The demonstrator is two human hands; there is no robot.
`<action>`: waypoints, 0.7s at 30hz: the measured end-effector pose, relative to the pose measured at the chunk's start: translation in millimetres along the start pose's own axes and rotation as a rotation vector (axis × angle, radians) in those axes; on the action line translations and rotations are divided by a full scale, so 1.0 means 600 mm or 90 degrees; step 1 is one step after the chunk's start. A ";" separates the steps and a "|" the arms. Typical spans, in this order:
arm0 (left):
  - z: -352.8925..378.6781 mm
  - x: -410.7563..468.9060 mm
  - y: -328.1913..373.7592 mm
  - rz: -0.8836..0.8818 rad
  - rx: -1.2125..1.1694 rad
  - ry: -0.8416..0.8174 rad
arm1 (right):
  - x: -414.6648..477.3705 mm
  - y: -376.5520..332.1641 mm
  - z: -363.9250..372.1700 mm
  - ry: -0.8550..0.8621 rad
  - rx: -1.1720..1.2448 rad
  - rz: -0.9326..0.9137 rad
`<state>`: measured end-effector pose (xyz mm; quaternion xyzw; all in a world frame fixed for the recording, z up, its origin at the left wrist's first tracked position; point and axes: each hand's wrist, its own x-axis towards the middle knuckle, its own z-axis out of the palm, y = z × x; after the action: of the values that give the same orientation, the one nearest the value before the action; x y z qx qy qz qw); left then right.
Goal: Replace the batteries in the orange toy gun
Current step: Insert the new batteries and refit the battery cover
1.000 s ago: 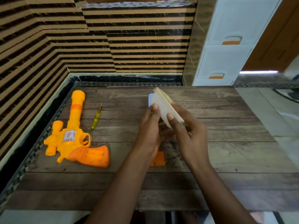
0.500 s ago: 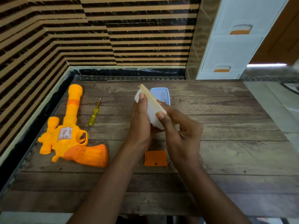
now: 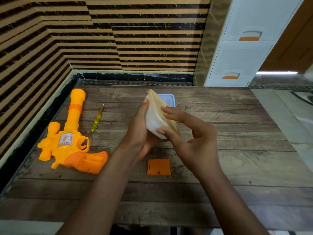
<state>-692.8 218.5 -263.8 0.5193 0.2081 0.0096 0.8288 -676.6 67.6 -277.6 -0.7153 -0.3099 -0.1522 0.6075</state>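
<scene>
The orange toy gun (image 3: 67,139) lies on its side at the left of the wooden table (image 3: 237,133), with its grip's battery bay uncovered. Its orange battery cover (image 3: 158,167) lies loose on the table below my hands. Both hands hold a small white plastic container (image 3: 153,120), tilted on edge above the table's middle. My left hand (image 3: 140,133) cups its underside. My right hand (image 3: 188,131) pinches its rim with thumb and fingers. No batteries are visible; the container's inside faces away from me.
A yellow-handled screwdriver (image 3: 97,120) lies right of the gun's barrel. A blue lid (image 3: 168,100) rests flat behind the container. Striped walls close the table's left and far sides. A white drawer unit (image 3: 240,48) stands at the back right.
The container has tipped further onto its edge and shifted slightly left between my hands, uncovering the blue lid behind it. The gun, screwdriver and cover have not moved.
</scene>
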 end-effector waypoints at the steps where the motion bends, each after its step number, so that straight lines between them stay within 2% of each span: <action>1: -0.002 -0.001 0.003 -0.008 -0.008 0.001 | 0.000 0.008 -0.007 -0.032 -0.051 -0.064; 3: -0.006 -0.001 0.007 -0.020 -0.022 0.005 | -0.003 0.022 -0.018 -0.067 -0.159 -0.151; 7: -0.010 -0.001 0.014 -0.026 -0.044 -0.019 | -0.015 0.038 -0.021 -0.063 -0.255 -0.202; 14: -0.014 -0.002 0.031 -0.056 -0.041 -0.060 | -0.001 0.038 -0.013 -0.062 -0.193 -0.180; 19: -0.029 -0.007 0.026 -0.091 0.033 -0.082 | 0.000 0.033 -0.038 0.019 -0.175 -0.123; 21: -0.026 -0.011 0.023 -0.096 0.008 -0.102 | 0.001 0.028 -0.040 -0.001 -0.172 -0.130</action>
<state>-701.3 236.5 -255.8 0.5064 0.1797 -0.0959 0.8379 -661.9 43.7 -284.9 -0.7555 -0.3585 -0.2528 0.4866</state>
